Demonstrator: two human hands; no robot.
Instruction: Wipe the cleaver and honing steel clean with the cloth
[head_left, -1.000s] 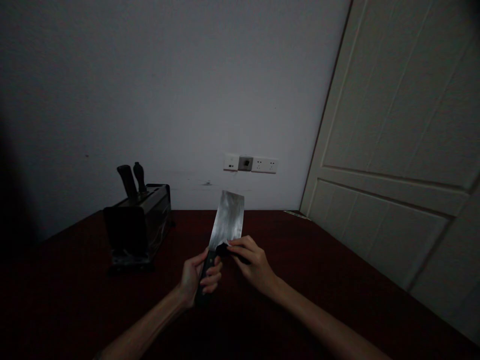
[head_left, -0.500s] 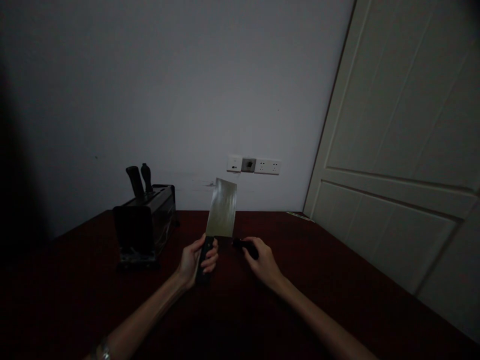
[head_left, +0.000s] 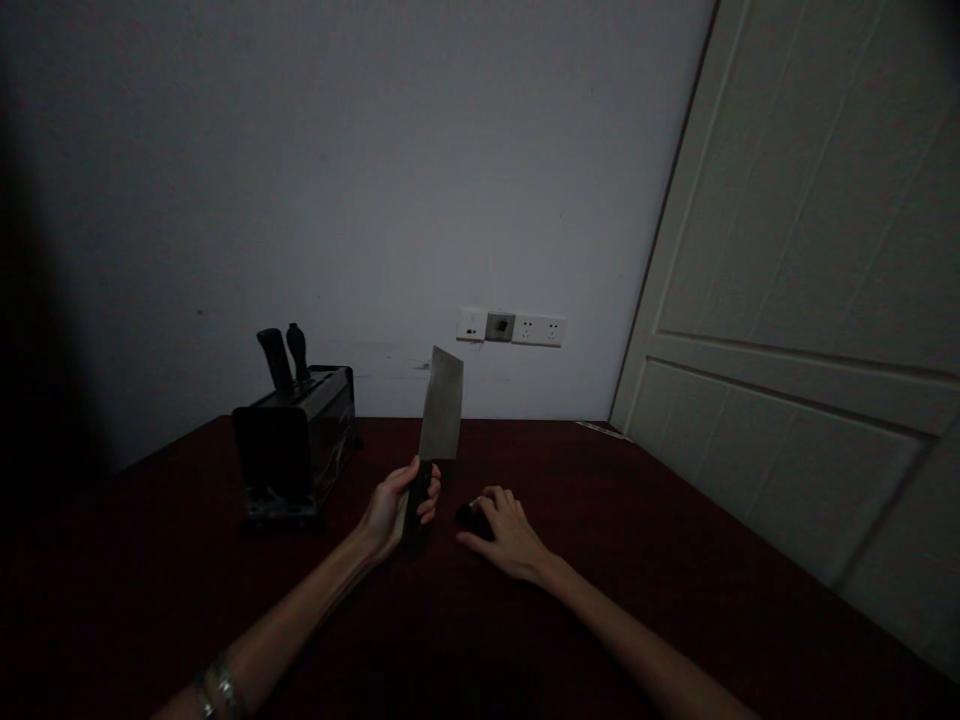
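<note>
My left hand (head_left: 405,500) is closed round the black handle of a cleaver (head_left: 442,405). The cleaver's broad metal blade points up and away from me, tilted slightly right. To its right, my right hand (head_left: 510,535) is low over the table, its thumb and fingers round a small dark object (head_left: 472,518). Its far end has a thin light edge; the fingers cover the rest, and I cannot make out its kind.
A black knife block (head_left: 271,455) stands at the left, two dark handles (head_left: 275,358) rising from its top. The dark red table (head_left: 570,480) runs back to a wall with sockets (head_left: 538,330). A pale panelled door (head_left: 780,400) borders the right side.
My right hand has moved lower, towards me and slightly left, its fingers more spread round the dark object. The cleaver has risen a little and turned, so its blade looks narrower.
</note>
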